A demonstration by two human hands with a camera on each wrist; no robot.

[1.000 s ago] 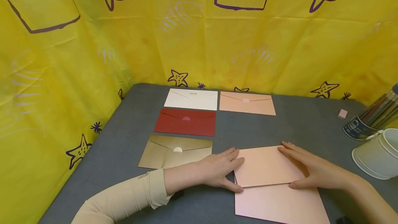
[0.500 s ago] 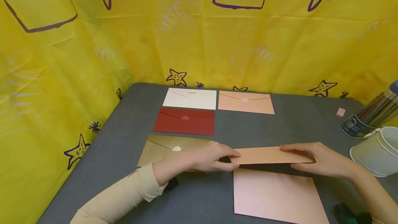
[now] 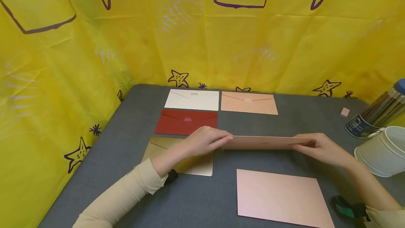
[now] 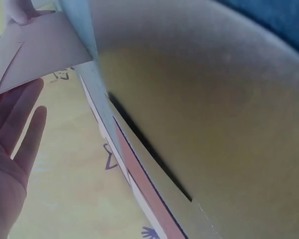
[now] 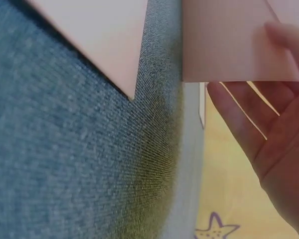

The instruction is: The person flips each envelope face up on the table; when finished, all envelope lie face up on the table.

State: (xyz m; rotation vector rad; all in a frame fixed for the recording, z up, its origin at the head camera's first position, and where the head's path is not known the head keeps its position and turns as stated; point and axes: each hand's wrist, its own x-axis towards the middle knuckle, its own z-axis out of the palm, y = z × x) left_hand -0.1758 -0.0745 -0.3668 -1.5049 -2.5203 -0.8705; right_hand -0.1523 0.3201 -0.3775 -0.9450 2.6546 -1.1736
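Both hands hold up a peach envelope by its short ends, above the table. It stands nearly upright, so the head view catches mostly its long edge and a shaded side. At its left end, my left hand pinches it between thumb and fingers. The right hand grips the other end, with its thumb on the near face in the right wrist view. A pale pink envelope or sheet lies flat in front; whether it is a stack I cannot tell. A gold envelope lies partly under the left forearm.
Further back lie a red envelope, a white envelope and another peach envelope. At the right stand a pencil cup and a white bucket, near a small pink eraser. A yellow curtain encloses the table.
The held peach envelope has come up off the pale pink one, moved away from the person and slightly left, and tilted from nearly flat to nearly upright. Both hands moved with it.
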